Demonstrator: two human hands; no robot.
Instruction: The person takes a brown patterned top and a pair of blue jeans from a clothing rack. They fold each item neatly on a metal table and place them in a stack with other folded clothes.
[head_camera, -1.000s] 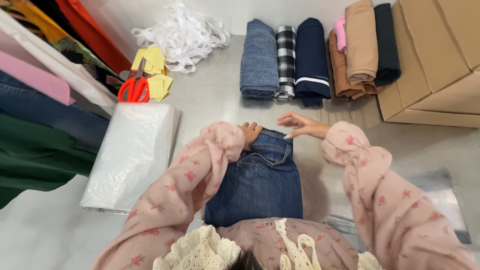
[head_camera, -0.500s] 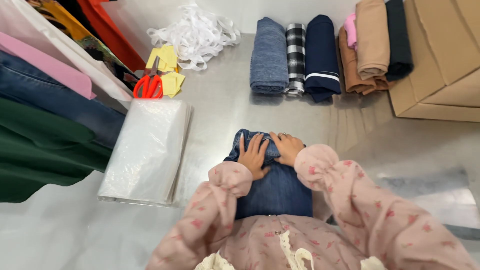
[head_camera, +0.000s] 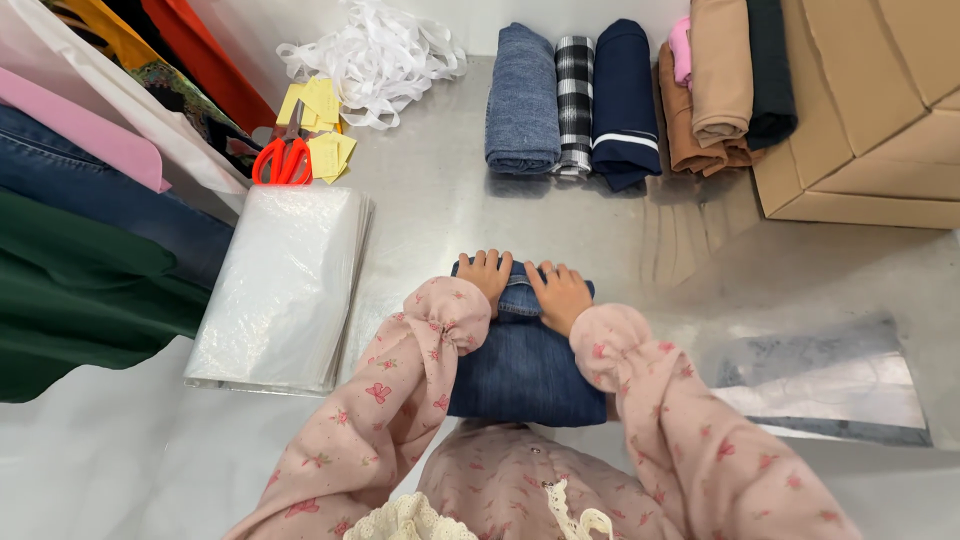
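A pair of dark blue jeans (head_camera: 525, 370) lies folded into a compact rectangle on the grey metal table (head_camera: 450, 215), right in front of me. My left hand (head_camera: 488, 274) rests on the far left edge of the fold, fingers curled over it. Beside it, my right hand (head_camera: 560, 294) presses flat on the far right part of the same fold. Both arms wear pink floral sleeves that cover the near sides of the jeans.
A stack of clear plastic bags (head_camera: 285, 290) lies to the left. Red scissors (head_camera: 285, 160) rest on yellow tags near white ribbon (head_camera: 375, 60). Folded garments (head_camera: 620, 100) line the far edge beside cardboard boxes (head_camera: 870, 110). Hanging clothes (head_camera: 80, 250) fill the left.
The jeans have been folded shorter, toward me. Both hands drew together and moved from the outstretched waistband onto the far edge of the folded bundle.
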